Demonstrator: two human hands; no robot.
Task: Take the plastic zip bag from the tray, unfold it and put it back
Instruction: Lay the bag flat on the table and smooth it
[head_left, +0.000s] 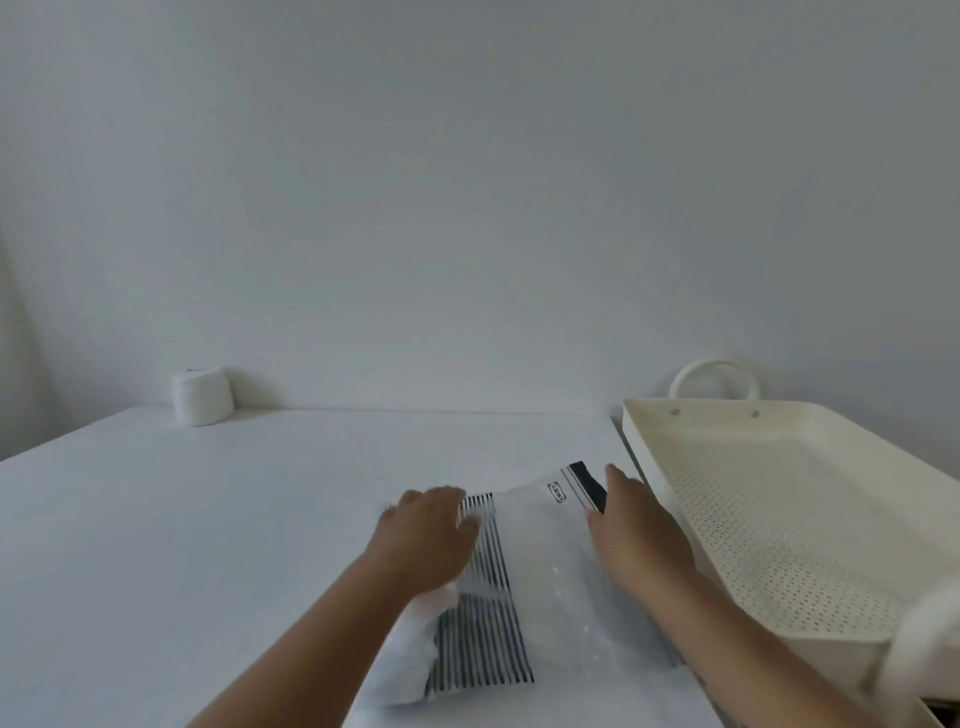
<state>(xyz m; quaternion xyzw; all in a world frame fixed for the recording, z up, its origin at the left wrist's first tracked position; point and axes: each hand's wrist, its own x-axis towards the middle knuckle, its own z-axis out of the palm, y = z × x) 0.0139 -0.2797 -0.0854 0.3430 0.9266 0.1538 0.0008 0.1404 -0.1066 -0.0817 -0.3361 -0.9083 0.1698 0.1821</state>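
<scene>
A clear plastic zip bag (540, 566) with a black-striped panel and a dark zip strip lies spread on the white table (208, 545), left of the tray. My left hand (426, 535) rests palm down on the bag's striped left part, fingers spread. At the bag's right edge my right hand (634, 530) lies flat, its fingertips by the dark zip strip. The cream perforated tray (779, 525) stands to the right with nothing visible inside it. Whether either hand pinches the plastic is hidden.
A white roll (201, 396) stands at the table's far left edge against the wall. The tray has a looped handle (714, 376) at its far end and another near its front right corner. A dark object shows at the bottom right corner.
</scene>
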